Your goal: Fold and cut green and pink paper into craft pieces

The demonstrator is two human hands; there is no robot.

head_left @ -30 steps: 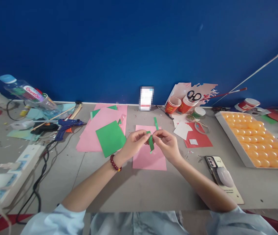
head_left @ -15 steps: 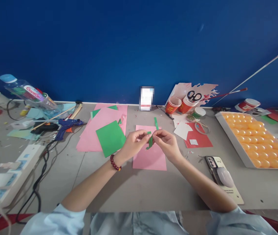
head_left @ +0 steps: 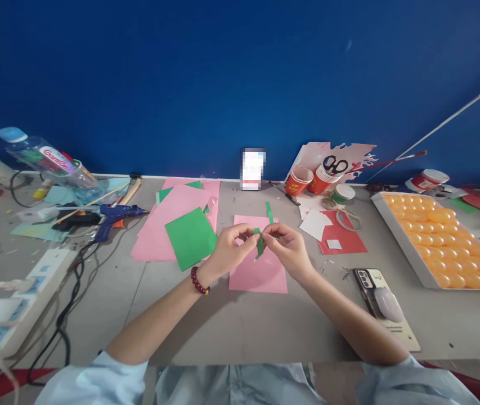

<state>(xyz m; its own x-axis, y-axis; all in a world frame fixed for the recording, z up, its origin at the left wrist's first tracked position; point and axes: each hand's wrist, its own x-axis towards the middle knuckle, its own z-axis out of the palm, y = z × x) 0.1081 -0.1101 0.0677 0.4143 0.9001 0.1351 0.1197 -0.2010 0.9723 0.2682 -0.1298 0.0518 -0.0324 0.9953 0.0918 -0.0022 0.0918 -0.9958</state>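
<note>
Over a pink paper sheet [head_left: 259, 278], my left hand [head_left: 234, 247] and my right hand [head_left: 287, 247] meet with pinched fingers. Between the fingertips is a small folded strip of green paper [head_left: 260, 245], its lower end hanging free. Both hands grip it, the left at its upper left, the right at its right side. Another green paper strip [head_left: 269, 211] lies beyond the right fingers, across the sheet's far edge. A green paper square [head_left: 191, 239] rests left of my left hand, partly on larger pink sheets [head_left: 151, 242].
To the left are a blue glue gun [head_left: 115, 216], a power strip [head_left: 41, 287] with cables and a plastic bottle [head_left: 49, 160]. At right are red paper cups [head_left: 299, 181], scissors [head_left: 335, 165], red paper [head_left: 353, 242], a phone [head_left: 370, 287] and a tray of orange balls [head_left: 446, 242].
The green strip's lower end has turned between my fingers and now hangs narrower and straighter. Both hands stay nearly in the same place.
</note>
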